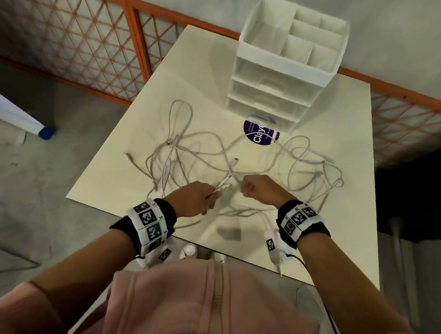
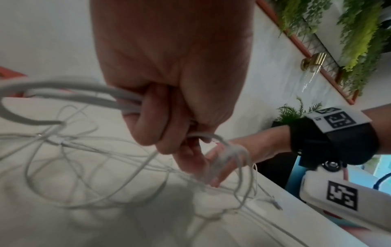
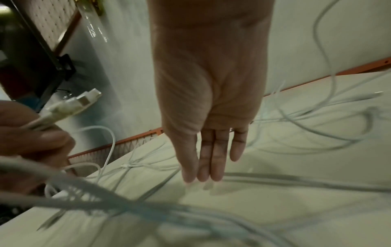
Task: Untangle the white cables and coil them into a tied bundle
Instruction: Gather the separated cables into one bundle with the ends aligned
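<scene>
- Near counter (image 1: 339,224) edge: left hand (image 1: 194,198) fingers curled round tangled thin white cables (image 1: 179,149), plug ends sticking out.
- Right hand (image 3: 209,103): fingers straight, holding nothing.

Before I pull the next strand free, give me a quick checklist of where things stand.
1. Left hand grips the plug ends: ok.
2. Right hand holding a strand: not ok, fingers straight, nothing gripped.
3. Cables untangled: not ok, loops cross all over the table.
4. Coil started: not ok, no wound loops.
5. Tie for the bundle ready: cannot tell, none in view.
</scene>
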`<state>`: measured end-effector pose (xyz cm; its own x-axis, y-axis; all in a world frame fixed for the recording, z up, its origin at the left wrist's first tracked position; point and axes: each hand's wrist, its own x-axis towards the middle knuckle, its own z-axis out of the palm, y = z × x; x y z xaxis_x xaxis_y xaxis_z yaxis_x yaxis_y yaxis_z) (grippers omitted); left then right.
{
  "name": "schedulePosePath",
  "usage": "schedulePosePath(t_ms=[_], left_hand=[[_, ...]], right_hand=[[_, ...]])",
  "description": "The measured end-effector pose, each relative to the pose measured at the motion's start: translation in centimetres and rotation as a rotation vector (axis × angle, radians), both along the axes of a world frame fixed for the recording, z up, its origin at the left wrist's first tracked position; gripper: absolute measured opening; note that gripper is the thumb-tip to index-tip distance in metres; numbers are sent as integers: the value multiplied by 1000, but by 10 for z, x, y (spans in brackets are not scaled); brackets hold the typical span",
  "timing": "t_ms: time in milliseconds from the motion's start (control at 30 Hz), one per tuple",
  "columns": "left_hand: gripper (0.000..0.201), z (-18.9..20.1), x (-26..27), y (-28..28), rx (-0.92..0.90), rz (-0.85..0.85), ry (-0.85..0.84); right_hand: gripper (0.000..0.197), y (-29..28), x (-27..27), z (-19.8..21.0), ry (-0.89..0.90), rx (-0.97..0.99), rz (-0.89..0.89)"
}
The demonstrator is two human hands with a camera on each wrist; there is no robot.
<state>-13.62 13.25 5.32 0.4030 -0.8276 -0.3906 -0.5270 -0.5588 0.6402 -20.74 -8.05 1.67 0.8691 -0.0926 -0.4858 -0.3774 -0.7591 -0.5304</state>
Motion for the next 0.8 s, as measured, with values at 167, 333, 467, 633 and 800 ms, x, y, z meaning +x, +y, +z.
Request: schedulePosePath(t_ms=[167, 333, 467, 633, 800], left_hand=[[47, 8, 6, -2, -135, 154, 76], [44, 21, 22, 4, -201, 292, 93], [41, 30, 33, 3, -257, 358, 91], [18, 41, 44, -9, -360, 397, 51], [20, 55, 51, -32, -446, 442, 32]], right_hand=[[18, 27, 30, 3, -123, -85, 129], [16, 35, 41, -19, -169, -251, 188], [11, 22, 51, 2, -173, -276, 199], [13, -1, 67, 69, -256, -164, 211], [8, -5, 67, 134, -287, 139, 177]])
